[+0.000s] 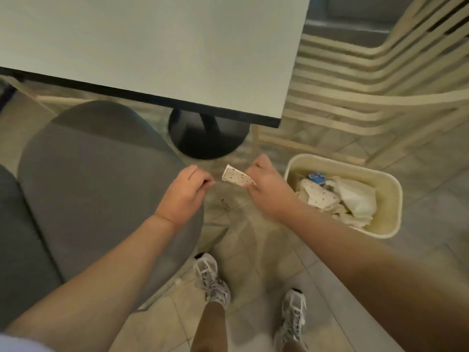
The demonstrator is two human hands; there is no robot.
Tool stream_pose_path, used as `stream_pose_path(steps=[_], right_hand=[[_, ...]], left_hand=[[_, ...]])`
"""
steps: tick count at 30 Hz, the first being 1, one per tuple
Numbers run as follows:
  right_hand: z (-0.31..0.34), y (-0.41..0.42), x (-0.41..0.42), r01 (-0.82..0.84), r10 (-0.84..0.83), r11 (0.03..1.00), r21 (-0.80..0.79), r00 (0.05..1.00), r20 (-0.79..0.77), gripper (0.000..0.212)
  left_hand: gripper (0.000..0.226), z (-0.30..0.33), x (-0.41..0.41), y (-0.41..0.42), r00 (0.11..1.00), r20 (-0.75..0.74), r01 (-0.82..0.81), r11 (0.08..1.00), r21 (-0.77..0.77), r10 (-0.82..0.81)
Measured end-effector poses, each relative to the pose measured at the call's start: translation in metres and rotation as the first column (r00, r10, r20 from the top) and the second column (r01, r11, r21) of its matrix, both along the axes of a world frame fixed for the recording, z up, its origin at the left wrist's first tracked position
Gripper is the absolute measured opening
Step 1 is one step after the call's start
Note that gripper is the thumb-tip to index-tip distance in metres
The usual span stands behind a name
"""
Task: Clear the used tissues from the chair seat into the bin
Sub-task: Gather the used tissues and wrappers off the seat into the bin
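The grey cushioned chair seat fills the left of the view, and no tissue shows on its visible part. My right hand holds a folded white tissue with red dots over the floor, just left of the bin. The cream rectangular bin stands on the floor at the right and holds crumpled tissues and paper. My left hand hovers over the seat's right edge with fingers curled in and nothing visible in it.
A white table with a black edge and a round black base stands ahead. Stacked cream slatted chairs are behind the bin. My feet in white sneakers stand on the tiled floor between chair and bin.
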State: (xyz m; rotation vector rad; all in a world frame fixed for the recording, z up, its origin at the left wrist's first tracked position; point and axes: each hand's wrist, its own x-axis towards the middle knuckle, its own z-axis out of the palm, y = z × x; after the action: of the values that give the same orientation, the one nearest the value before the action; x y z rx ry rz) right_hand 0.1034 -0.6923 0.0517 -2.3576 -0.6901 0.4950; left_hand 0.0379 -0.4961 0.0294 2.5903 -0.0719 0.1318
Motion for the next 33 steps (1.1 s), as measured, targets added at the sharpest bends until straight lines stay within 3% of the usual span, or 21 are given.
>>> stream_pose_path(steps=[4,8,10,13,18,22,24,27,33], right_hand=[[-0.006,-0.081,0.006,0.146,-0.146,0.989,-0.034,0.989,-0.006,0.013],[-0.012,-0.148,0.011,0.332,-0.323,0.942,-0.035,0.933,0.157,0.013],[-0.018,-0.174,0.012,0.395,-0.368,0.917,-0.057,0.893,0.258,0.013],[-0.029,-0.202,0.011,0.409,-0.368,0.905,-0.113,0.889,0.272,0.010],[-0.056,-0.225,0.013,0.441,-0.421,0.883,-0.160,0.896,0.143,0.015],[-0.070,-0.215,0.018,0.314,-0.329,0.905,-0.287,0.944,-0.001,0.016],[-0.067,-0.207,0.023,0.259,-0.311,0.909,-0.326,0.943,-0.119,0.013],[-0.057,-0.199,0.032,0.199,-0.286,0.901,-0.386,0.941,-0.183,0.013],[-0.035,-0.204,0.039,0.305,-0.278,0.895,-0.325,0.952,0.129,0.032]], left_hand=[[0.022,0.002,0.033,-0.083,0.984,0.006,0.177,0.983,-0.043,-0.177],[0.010,0.002,0.059,-0.160,0.957,-0.036,0.284,0.956,-0.073,-0.287],[0.009,-0.004,0.070,-0.188,0.934,-0.091,0.340,0.937,-0.078,-0.346],[0.011,-0.018,0.082,-0.217,0.914,-0.248,0.315,0.947,-0.062,-0.321],[0.020,-0.042,0.101,-0.232,0.921,-0.378,0.135,0.988,0.069,-0.099],[0.035,-0.051,0.106,-0.233,0.821,-0.564,0.283,0.923,0.260,-0.093],[0.035,-0.048,0.106,-0.233,0.761,-0.641,0.342,0.899,0.273,-0.095],[0.038,-0.039,0.108,-0.229,0.779,-0.618,0.316,0.918,0.239,-0.108],[0.041,-0.009,0.101,-0.221,0.904,-0.406,0.215,0.963,0.162,-0.134]])
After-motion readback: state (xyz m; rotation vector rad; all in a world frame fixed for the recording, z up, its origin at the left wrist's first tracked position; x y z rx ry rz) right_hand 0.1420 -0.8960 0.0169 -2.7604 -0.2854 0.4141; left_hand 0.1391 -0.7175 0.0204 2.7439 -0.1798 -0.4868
